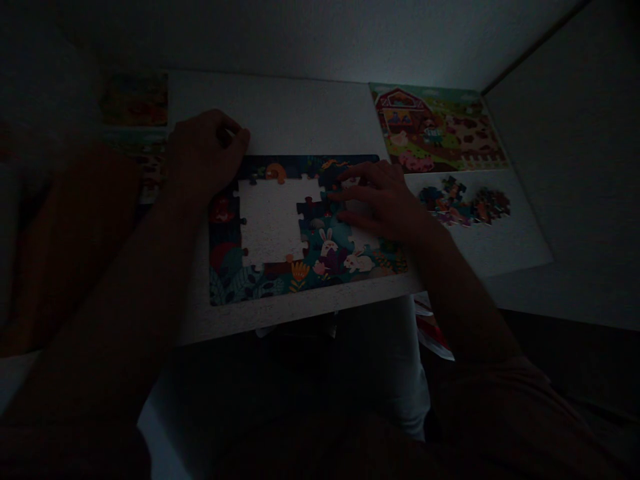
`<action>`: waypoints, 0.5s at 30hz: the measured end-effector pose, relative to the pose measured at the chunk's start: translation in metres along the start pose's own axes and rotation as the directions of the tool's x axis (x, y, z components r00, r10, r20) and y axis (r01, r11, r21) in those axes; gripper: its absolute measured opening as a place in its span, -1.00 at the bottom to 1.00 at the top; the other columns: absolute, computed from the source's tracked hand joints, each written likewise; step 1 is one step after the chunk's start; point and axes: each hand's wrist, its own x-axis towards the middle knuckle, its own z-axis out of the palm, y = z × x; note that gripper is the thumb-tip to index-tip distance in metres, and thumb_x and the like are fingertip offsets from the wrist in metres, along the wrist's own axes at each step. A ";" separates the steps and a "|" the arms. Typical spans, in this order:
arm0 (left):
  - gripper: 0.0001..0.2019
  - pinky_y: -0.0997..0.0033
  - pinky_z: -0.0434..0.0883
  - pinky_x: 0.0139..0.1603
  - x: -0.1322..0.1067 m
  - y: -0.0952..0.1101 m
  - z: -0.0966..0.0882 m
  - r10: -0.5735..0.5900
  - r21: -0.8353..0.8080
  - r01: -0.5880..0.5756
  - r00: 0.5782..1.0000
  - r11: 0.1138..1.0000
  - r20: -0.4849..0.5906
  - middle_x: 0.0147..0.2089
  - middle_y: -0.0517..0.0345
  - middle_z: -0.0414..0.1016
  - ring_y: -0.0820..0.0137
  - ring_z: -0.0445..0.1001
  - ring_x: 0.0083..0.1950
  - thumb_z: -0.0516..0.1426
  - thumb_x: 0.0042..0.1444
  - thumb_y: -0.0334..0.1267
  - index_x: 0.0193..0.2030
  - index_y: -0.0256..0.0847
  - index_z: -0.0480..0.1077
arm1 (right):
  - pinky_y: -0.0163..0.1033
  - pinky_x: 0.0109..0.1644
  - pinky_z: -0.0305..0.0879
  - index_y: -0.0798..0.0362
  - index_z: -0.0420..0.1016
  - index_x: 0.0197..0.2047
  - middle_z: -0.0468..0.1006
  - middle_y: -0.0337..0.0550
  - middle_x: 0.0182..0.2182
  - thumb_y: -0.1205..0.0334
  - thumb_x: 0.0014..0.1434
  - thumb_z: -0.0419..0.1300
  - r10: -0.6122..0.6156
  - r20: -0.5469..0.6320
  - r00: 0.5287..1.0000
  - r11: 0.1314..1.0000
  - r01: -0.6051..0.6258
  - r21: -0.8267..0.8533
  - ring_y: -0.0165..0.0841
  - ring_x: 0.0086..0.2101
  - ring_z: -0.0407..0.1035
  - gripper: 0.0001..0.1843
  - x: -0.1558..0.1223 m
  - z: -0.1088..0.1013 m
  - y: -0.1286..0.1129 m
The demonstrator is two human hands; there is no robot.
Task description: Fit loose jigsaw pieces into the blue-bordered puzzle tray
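Note:
A partly assembled jigsaw puzzle (280,273) with rabbits and flowers lies on the white table (300,120), with a bare gap in its middle. My left hand (205,153) rests curled at the puzzle's upper left corner; what it holds, if anything, is hidden. My right hand (380,200) lies on the puzzle's upper right part, fingers stretched leftward and pressing on a dark piece (330,180) near the top edge.
A farm picture with a red barn (435,127) lies at the back right. A heap of loose puzzle pieces (465,203) sits right of the puzzle. Another colourful sheet (135,100) lies at the back left. The scene is very dark.

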 end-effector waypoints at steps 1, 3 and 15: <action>-0.57 0.13 0.50 0.38 0.000 -0.001 0.000 0.002 -0.004 -0.002 1.000 1.000 -0.003 0.12 -0.02 0.73 0.04 0.68 0.24 0.18 0.48 0.07 0.22 -0.18 0.65 | 0.41 0.46 0.25 -0.35 0.72 0.35 0.61 -0.04 0.39 -0.30 0.53 0.29 -0.006 -0.008 1.000 1.000 0.006 0.014 0.20 0.36 0.42 -0.52 0.000 -0.001 0.000; -0.57 0.12 0.50 0.39 0.001 -0.002 0.000 0.005 -0.025 -0.005 1.000 1.000 -0.007 0.14 -0.01 0.74 0.05 0.68 0.23 0.18 0.48 0.08 0.21 -0.15 0.66 | 0.39 0.47 0.25 -0.35 0.72 0.35 0.61 -0.05 0.38 -0.28 0.52 0.32 -0.018 -0.022 1.000 0.999 0.019 0.043 0.17 0.35 0.43 -0.53 0.000 -0.003 0.001; -0.50 0.10 0.57 0.36 -0.002 0.004 -0.005 -0.031 0.019 0.030 0.999 0.999 0.009 0.12 -0.02 0.76 0.05 0.69 0.18 0.15 0.43 0.16 0.22 -0.11 0.68 | 0.42 0.36 0.42 -0.36 0.61 0.49 0.63 -0.01 0.31 -0.41 0.53 0.22 0.080 -0.293 0.953 0.996 -0.089 -0.017 0.18 0.28 0.49 -0.36 -0.011 -0.041 0.023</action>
